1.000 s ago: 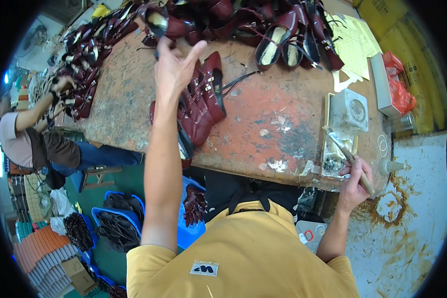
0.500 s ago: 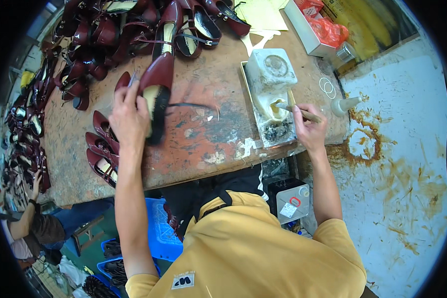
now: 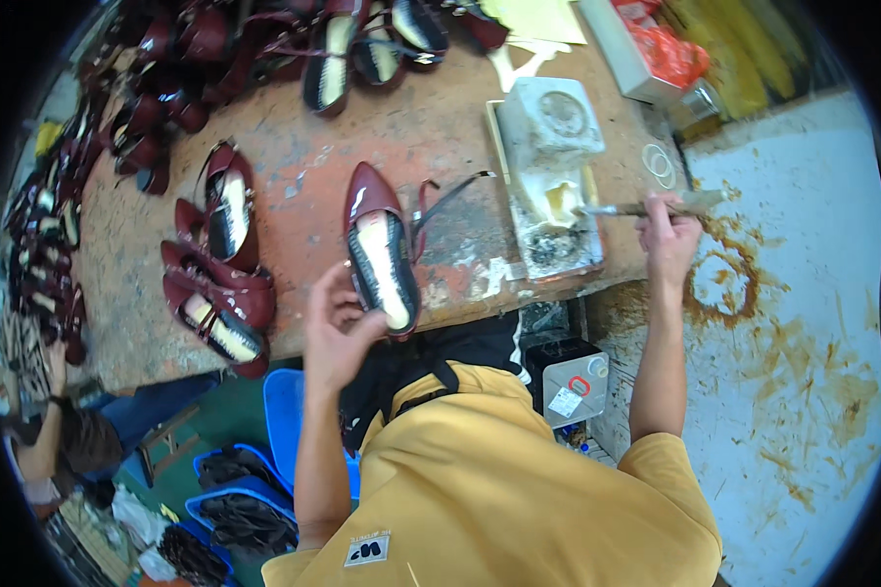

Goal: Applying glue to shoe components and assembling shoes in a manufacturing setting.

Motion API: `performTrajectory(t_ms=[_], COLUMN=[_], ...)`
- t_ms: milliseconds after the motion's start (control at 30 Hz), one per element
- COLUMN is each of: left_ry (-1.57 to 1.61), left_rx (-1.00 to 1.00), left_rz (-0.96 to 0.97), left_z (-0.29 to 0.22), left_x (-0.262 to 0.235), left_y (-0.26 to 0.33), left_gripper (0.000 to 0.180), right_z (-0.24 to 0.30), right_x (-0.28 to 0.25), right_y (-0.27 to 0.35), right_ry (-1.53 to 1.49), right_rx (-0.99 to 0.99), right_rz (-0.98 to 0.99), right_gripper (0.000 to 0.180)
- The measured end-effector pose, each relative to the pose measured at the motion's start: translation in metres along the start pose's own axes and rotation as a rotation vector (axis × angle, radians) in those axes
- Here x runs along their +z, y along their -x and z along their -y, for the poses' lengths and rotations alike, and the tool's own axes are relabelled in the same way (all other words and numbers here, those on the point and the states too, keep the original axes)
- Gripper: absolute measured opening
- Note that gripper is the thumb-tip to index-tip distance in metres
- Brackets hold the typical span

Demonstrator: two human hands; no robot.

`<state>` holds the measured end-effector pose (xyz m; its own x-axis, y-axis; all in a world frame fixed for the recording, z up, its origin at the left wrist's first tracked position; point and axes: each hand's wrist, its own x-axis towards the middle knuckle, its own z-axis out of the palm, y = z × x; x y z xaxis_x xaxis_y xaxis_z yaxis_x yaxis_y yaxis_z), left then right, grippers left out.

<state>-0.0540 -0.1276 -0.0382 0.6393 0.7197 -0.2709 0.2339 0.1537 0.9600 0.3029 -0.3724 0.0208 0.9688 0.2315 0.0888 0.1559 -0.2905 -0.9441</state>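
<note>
A dark red pointed shoe (image 3: 370,192) with a pale insole and a loose ankle strap lies upright on the worn bench, toe pointing away from me. My left hand (image 3: 338,328) has its thumb and fingers closed round the heel end. My right hand (image 3: 669,238) grips a brush (image 3: 622,208) by its handle. The brush tip is beside the mouth of a white, glue-smeared container (image 3: 554,201), which stands in a shallow tray (image 3: 558,272). Left of the held shoe lie several matching red shoes (image 3: 220,303).
Many more red shoes (image 3: 181,68) are heaped at the far left. A white box with red plastic (image 3: 671,59) stands far right, near two pale rings (image 3: 659,166). Blue crates (image 3: 240,499) sit below the bench. Another person's arm (image 3: 44,440) shows at lower left.
My left hand has moved nearer and right, from above the shoes at left to the single shoe's heel. My right hand has drawn the brush rightward from the container's mouth.
</note>
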Motion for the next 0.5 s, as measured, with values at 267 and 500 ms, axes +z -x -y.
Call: performTrajectory(t_ms=[267,500], left_ry=[-0.397,-0.387], left_rx=[0.244,0.226], left_rz=[-0.101,-0.085], left_z=[0.012,0.015], left_x=[0.034,0.026], left_y=[0.031,0.032], left_gripper=[0.111,0.106], right_z=[0.039,0.034], right_x=[0.116,0.18], right_y=[0.102,0.131], right_ry=[-0.223,-0.039], right_rx=[-0.042,-0.606], right_rz=[0.637,0.661], right_gripper=[0.008,0.009])
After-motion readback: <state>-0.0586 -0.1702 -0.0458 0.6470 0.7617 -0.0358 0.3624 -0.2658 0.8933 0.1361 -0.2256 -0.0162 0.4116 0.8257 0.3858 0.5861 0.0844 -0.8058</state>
